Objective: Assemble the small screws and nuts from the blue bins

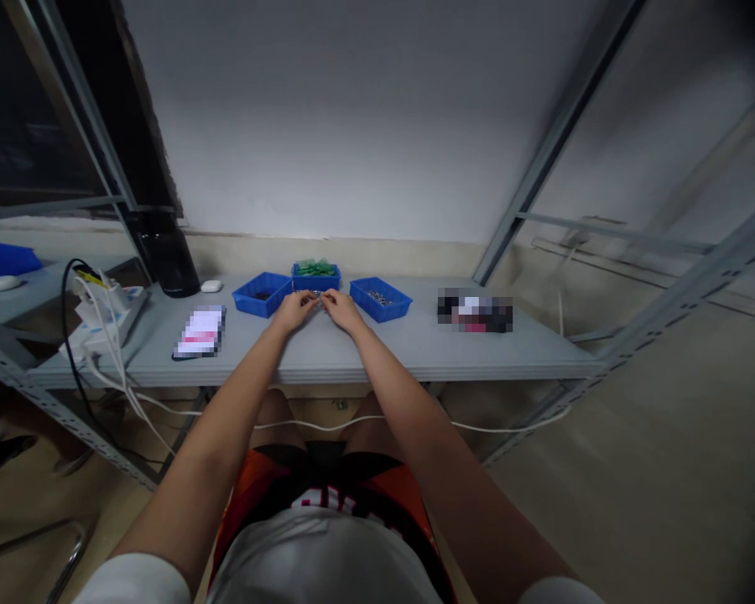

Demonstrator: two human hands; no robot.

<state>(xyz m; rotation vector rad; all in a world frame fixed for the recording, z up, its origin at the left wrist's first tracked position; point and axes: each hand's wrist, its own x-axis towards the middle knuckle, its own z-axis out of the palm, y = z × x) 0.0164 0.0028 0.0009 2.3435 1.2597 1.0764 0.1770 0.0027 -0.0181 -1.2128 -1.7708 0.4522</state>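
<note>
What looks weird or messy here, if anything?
A white cable: it sags below the table's front edge and crosses by the person's legs, so it might get snagged. The phone and the dark thing on the right look blocky, so I can't see them clearly.

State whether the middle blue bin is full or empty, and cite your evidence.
Full, or nearly: green pieces show above the front wall of the middle blue bin; what lies beneath is hidden.

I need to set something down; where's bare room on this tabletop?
Between the right blue bin and the pixelated items; also between the phone and left forearm. It's crowded where the left hand and right hand are, near the left blue bin and green-filled bin.
</note>
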